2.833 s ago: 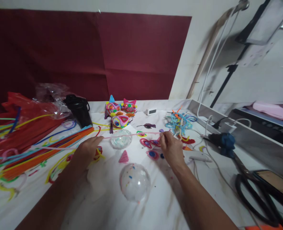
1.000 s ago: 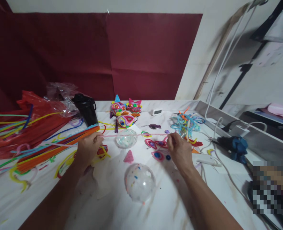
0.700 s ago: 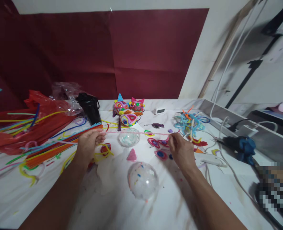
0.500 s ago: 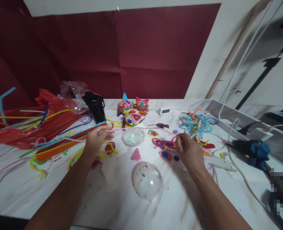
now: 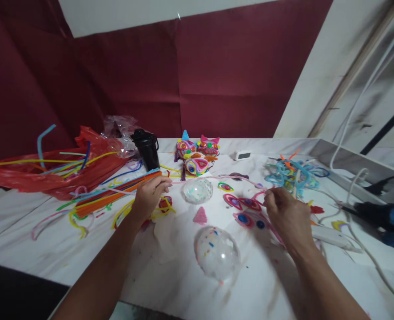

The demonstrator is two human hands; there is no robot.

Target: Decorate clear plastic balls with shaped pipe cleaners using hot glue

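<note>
A thin pink pipe cleaner [image 5: 213, 178] spans the gap between my hands. One end is pinched in my left hand [image 5: 151, 195], the other in my right hand [image 5: 285, 213]. A pink length also hangs below my right fingers. Beneath the span lies a clear plastic half-ball [image 5: 197, 191]; another clear half-ball [image 5: 217, 253], flecked with coloured bits, lies closer to me. Between them is a pink fuzzy triangle [image 5: 200, 215]. Left of my right hand are red-and-purple eye-shaped pieces [image 5: 233, 201], a pink one with a blue centre [image 5: 243, 219] and a blue disc [image 5: 260, 224].
Three colourful animal heads [image 5: 197, 164] stand at the back, beside a black bottle [image 5: 146, 149] and a small white digital display [image 5: 242, 155]. Bundled pipe cleaners [image 5: 113, 198] and a red bag [image 5: 97, 169] lie left. A blue tangle [image 5: 292, 173] and a white cable [image 5: 366, 253] lie right.
The view has turned slightly left, so everything appears shifted right. My hands keep hold of the pipe cleaner. A pink length now shows hanging below my right hand.
</note>
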